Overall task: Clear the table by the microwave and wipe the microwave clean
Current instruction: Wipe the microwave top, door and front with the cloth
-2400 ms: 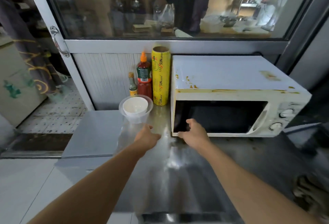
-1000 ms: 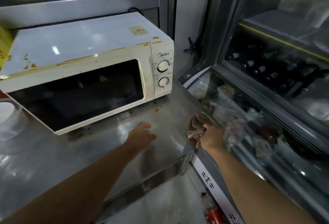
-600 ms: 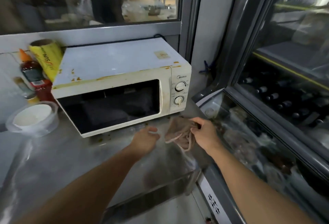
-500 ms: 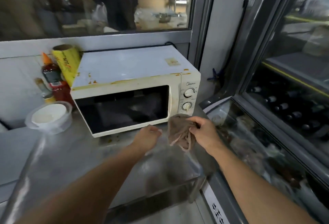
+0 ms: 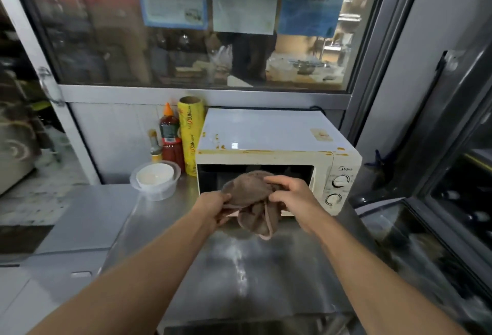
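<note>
Both hands are gripping a crumpled brown cloth point(image 5: 253, 201) in the air just in front of the stained white microwave point(image 5: 269, 145) door: the left hand point(image 5: 213, 208) is curling its fingers round the cloth's left edge, while the right hand point(image 5: 291, 196) is pinching its top right. Left of the microwave, a clear plastic tub point(image 5: 155, 180), a red sauce bottle point(image 5: 170, 135) and a yellow wrap roll point(image 5: 190, 135) are standing on the steel table point(image 5: 239, 268).

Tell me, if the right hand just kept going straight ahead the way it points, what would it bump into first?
Most likely the microwave: the right hand, gripping the brown cloth, points toward its dark door window. Depth is unclear, so I cannot tell how near it is.
</note>
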`<state>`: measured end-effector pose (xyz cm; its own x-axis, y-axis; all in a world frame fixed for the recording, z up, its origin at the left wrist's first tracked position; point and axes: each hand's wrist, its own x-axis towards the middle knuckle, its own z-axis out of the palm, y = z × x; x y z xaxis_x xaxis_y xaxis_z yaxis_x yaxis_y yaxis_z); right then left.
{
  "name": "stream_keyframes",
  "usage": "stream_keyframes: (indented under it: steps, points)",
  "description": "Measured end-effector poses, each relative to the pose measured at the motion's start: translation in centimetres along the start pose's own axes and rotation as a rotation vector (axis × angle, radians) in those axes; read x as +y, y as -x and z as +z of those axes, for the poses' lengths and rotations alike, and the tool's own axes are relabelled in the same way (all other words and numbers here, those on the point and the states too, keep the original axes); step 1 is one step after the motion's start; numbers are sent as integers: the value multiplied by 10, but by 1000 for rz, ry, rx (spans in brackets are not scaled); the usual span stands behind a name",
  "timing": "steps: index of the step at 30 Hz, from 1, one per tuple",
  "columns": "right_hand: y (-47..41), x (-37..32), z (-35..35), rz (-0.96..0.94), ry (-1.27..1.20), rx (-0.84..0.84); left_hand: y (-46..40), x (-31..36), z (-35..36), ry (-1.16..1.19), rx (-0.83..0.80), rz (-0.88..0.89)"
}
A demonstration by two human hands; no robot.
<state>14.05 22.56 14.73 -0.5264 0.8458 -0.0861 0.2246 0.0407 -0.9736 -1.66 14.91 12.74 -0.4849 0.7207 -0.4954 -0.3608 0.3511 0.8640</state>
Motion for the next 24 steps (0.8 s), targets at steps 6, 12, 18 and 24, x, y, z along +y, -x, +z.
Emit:
stream_keyframes:
  steps: [6, 12, 18, 24]
  points:
    - [-12, -16, 26, -5, -102, 118, 1, 36, -45, 175, 14, 110]
    - [-22, -39, 50, -27, -89, 164, -2, 58, -98, 113, -148, 97]
    - [-36, -58, 73, -165, 337, 272, 5, 79, -136, -762, -117, 265]
    - [-43, -56, 75, -209, 660, 404, -7, 108, -169, -427, 26, 318]
